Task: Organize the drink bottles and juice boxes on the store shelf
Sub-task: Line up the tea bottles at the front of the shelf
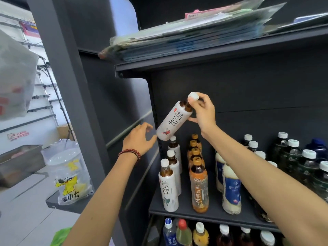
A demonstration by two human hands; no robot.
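Upright bottle rows beneath; white tea bottle aslant, cap upper-right, in right hand grip; left hand slack-fingered beside its base.

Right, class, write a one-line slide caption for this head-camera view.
Right hand holds a tilted white tea bottle by its neck above the matching row; left hand open beside its base.

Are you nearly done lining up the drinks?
Partly. Done: the orange-capped bottles stand in a straight row on the shelf. In hand: the right hand holds a white tea bottle tilted, the left hand open near its base. Left: standing it with the matching white-label row.
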